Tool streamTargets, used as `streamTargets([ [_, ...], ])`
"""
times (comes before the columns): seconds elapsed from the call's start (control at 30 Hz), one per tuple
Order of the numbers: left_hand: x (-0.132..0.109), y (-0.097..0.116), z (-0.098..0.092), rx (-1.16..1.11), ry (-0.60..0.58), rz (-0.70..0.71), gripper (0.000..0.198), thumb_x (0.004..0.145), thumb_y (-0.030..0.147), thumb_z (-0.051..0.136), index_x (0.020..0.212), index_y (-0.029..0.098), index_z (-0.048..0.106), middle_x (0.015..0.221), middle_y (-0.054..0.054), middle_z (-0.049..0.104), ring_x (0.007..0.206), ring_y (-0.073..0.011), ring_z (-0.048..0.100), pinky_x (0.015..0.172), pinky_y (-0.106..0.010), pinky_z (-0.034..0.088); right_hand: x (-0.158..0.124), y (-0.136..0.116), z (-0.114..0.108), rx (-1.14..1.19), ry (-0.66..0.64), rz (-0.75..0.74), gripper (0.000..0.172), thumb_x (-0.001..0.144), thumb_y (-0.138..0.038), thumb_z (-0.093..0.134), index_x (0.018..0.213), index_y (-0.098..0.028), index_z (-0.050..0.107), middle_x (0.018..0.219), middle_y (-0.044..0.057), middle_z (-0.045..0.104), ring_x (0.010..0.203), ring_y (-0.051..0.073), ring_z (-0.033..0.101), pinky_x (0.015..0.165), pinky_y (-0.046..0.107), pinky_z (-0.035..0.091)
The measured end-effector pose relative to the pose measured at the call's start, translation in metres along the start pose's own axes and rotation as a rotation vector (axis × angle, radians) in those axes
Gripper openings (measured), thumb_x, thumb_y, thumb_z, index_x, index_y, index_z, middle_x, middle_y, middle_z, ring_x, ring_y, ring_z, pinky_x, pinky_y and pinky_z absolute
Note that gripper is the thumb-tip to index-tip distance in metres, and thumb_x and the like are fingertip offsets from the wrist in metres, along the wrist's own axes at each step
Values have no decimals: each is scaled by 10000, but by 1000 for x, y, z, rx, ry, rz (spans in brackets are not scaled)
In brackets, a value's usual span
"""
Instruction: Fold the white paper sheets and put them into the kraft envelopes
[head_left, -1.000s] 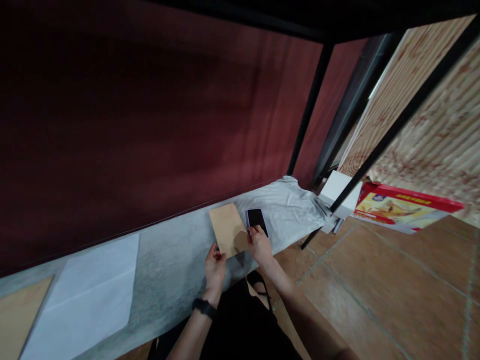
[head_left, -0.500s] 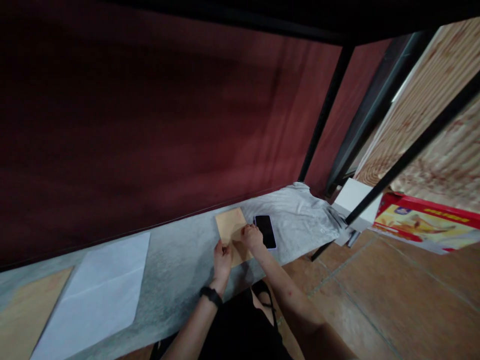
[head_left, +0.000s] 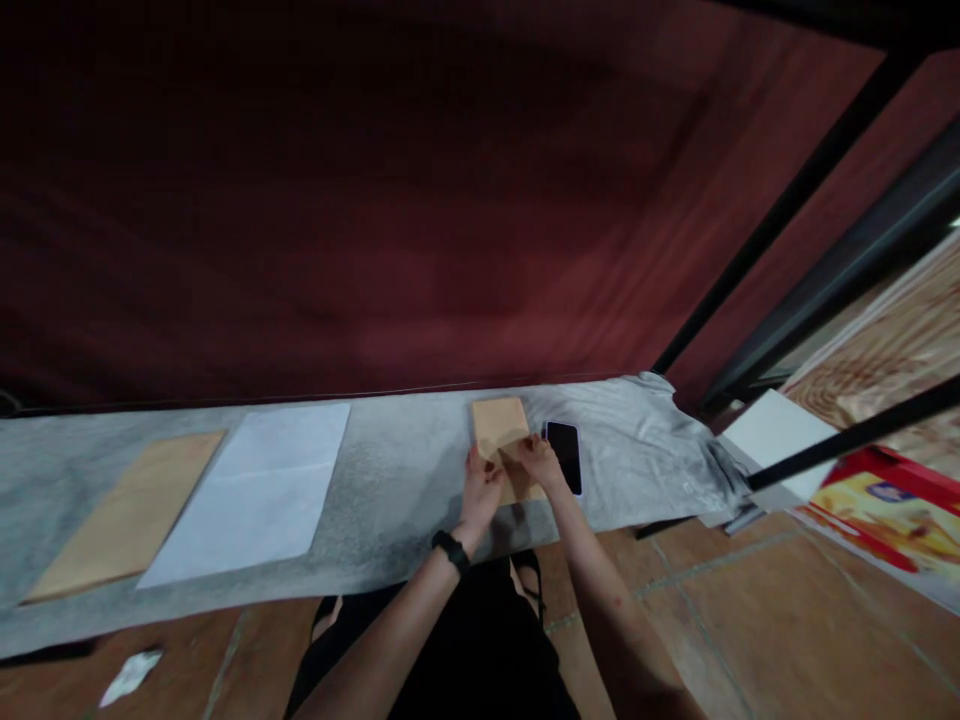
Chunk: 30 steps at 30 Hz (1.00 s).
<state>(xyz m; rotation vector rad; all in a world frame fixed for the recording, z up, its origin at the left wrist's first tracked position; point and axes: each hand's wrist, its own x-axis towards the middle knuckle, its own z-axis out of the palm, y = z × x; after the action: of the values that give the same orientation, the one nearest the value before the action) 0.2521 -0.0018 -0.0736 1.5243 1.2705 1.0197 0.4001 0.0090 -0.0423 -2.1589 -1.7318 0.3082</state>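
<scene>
A small rectangular piece of brown paper (head_left: 499,418), perhaps folded or an envelope, lies flat on the grey cloth in front of me. My left hand (head_left: 482,487), with a black band on its wrist, has its fingers curled at the paper's left side. On the right side my right hand (head_left: 540,462) pinches at the paper, fingers bent together. Between the hands a shadow falls across the paper, and the fingertips are too small to make out finely. Just right of my right hand rests a phone (head_left: 565,452) with a dark screen and a pale case.
White sheets (head_left: 262,490) and a larger brown paper (head_left: 135,510) lie to the left on the grey cloth (head_left: 405,480). A dark red panel (head_left: 420,250) rises behind. Black metal bars (head_left: 787,200), a white box (head_left: 780,435) and a red-yellow carton (head_left: 892,510) stand at right.
The view has turned left, so the sheets at left show more fully and the carton less. Both hands stay at the brown paper, with little visible change in their grip.
</scene>
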Motion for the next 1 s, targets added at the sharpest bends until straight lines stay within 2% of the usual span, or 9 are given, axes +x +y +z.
streamTargets([
  [0.17, -45, -11, -23, 384, -112, 219, 871, 788, 288, 684, 1531, 195, 238, 1608, -180, 208, 1481, -341, 219, 1133, -496, 349, -47, 3, -10, 89, 106, -16, 339, 936, -194, 423, 1206, -169, 626, 1243, 143, 616, 1165, 262, 589, 974, 392, 485],
  [0.23, -57, -13, -29, 514, -147, 288, 849, 798, 281, 681, 1527, 198, 253, 1612, -176, 211, 1475, -346, 238, 1142, -502, 335, -78, 3, -11, 229, 256, -50, 350, 930, -203, 427, 1228, -168, 609, 1222, 143, 611, 1156, 251, 587, 989, 386, 477],
  [0.27, -60, -13, -31, 564, -154, 316, 814, 813, 274, 667, 1520, 203, 269, 1607, -173, 231, 1465, -343, 267, 1138, -498, 341, -93, 4, -10, 272, 269, -65, 336, 925, -181, 417, 1185, -179, 629, 1152, 125, 635, 1103, 241, 610, 974, 376, 483],
  [0.33, -61, -12, -34, 644, -163, 354, 729, 846, 267, 634, 1498, 205, 314, 1587, -173, 287, 1436, -336, 334, 1124, -489, 360, -118, 3, -5, 359, 181, -105, 300, 905, -138, 412, 1027, -203, 679, 1001, 84, 671, 933, 208, 658, 861, 315, 524],
  [0.4, -58, -8, -36, 717, -175, 361, 641, 872, 272, 611, 1462, 186, 376, 1552, -190, 354, 1396, -335, 403, 1114, -482, 370, -131, 3, 2, 406, 113, -101, 291, 881, -106, 423, 937, -208, 690, 938, 67, 682, 860, 195, 667, 814, 291, 528],
  [0.5, -54, -2, -38, 814, -187, 338, 531, 900, 281, 583, 1401, 162, 454, 1512, -201, 416, 1338, -323, 480, 1098, -459, 386, -131, 3, 11, 399, 83, -57, 281, 861, -92, 443, 929, -200, 693, 936, 71, 690, 857, 203, 671, 827, 301, 524],
  [0.67, -50, 3, -39, 900, -201, 318, 439, 950, 251, 498, 1381, 169, 477, 1492, -162, 462, 1284, -270, 536, 1053, -403, 428, -120, 1, 18, 363, 109, -52, 272, 878, -114, 443, 966, -197, 686, 949, 72, 685, 868, 206, 667, 822, 309, 522],
  [0.87, -42, 6, -39, 902, -212, 300, 419, 955, 257, 489, 1367, 179, 498, 1464, -138, 502, 1264, -255, 551, 1028, -382, 448, -123, -1, 15, 358, 132, -67, 282, 887, -129, 433, 982, -195, 690, 924, 74, 685, 850, 211, 671, 805, 318, 525],
  [1.0, -48, 7, -44, 885, -190, 321, 448, 943, 270, 512, 1383, 189, 487, 1450, -132, 519, 1266, -248, 549, 1043, -384, 442, -129, -11, 14, 421, 121, -85, 277, 896, -153, 440, 984, -192, 699, 929, 81, 701, 839, 217, 683, 809, 336, 540],
])
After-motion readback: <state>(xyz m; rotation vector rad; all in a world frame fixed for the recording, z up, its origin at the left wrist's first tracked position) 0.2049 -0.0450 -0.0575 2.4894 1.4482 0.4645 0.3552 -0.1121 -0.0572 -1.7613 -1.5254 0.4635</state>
